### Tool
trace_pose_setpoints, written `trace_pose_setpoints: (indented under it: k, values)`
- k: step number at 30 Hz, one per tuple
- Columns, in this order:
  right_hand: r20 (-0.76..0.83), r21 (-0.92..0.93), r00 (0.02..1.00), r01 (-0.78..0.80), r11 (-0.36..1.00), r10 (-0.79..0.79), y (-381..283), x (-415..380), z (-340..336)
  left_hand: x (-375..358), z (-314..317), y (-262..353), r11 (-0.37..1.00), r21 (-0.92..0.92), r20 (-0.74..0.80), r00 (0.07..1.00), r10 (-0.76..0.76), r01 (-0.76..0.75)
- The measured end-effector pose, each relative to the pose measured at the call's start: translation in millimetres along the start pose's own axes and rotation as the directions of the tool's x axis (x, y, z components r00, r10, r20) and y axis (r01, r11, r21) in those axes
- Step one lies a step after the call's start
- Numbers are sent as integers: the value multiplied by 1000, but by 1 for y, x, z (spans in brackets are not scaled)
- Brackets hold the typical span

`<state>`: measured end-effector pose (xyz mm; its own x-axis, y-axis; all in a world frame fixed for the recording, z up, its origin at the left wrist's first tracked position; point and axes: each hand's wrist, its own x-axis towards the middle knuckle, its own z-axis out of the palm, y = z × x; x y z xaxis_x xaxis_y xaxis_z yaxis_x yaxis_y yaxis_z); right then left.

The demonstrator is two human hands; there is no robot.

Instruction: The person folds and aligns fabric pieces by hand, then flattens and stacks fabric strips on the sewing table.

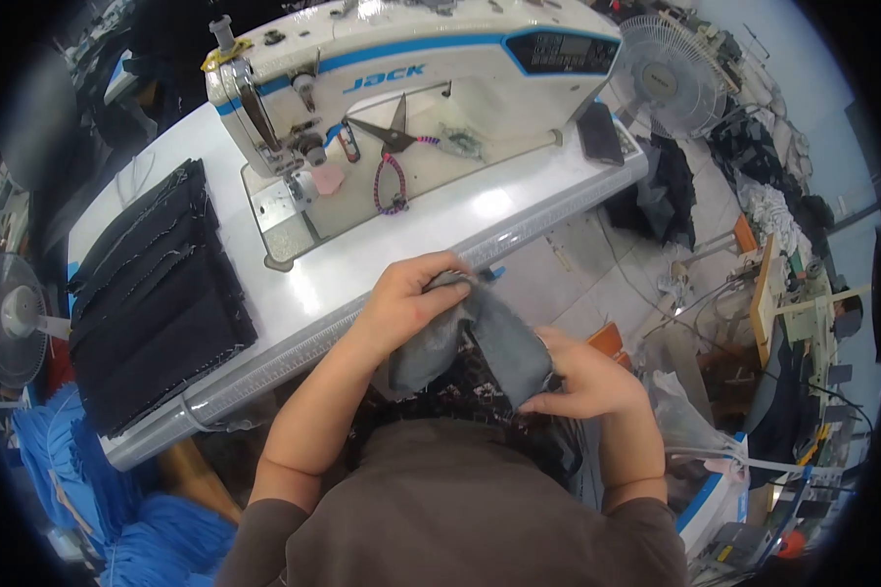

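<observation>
Your left hand (pixel 401 303) is clenched on the upper end of a grey fabric piece (pixel 480 338), thumb across the cloth and fingers curled over its top edge, right at the front edge of the white sewing table (pixel 362 264). Your right hand (pixel 587 377) grasps the lower end of the same piece, fingers pinching its edge near your lap. The fabric hangs folded between the two hands, just off the table and above your knees, not on the tabletop.

Ahead of your hands sits a white JACK sewing machine (pixel 411 59) with a blue stripe and a dark display panel at its right end. On the machine bed lie black-handled scissors (pixel 392 127), with a beaded cord (pixel 390 181) trailing from them toward you. The needle area and metal plate (pixel 284 210) are to the left of the scissors, well apart from your hands.

To your left on the table lies a stack of dark cut fabric pieces (pixel 152 293), layered and overlapping, near the table's left edge. A dark phone-like object (pixel 599 132) rests at the table's right end. A fan (pixel 668 83) stands behind it, and another fan (pixel 10 318) shows at the far left. Blue cloth (pixel 78 479) is heaped on the floor at lower left.
</observation>
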<state>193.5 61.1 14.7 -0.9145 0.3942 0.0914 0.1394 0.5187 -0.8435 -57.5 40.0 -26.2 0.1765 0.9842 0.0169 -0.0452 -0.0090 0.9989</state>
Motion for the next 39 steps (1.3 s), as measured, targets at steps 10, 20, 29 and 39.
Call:
trace_pose_setpoints:
  k: [10,20,29,39]
  values:
    - [-868,-489,289,-350,799,-405,30,28,-15,-46,86,-4,590,476,275,747,605,-653]
    - [-889,-180,423,30,983,-176,20,30,35,-39,60,2,958,221,-56,978,200,-184]
    - [-764,-216,620,15,976,-179,20,35,41,-25,49,-1,919,232,-3,944,330,-320]
    - [-590,-594,712,-65,802,-380,18,31,31,-25,51,1,892,303,-21,933,358,-336]
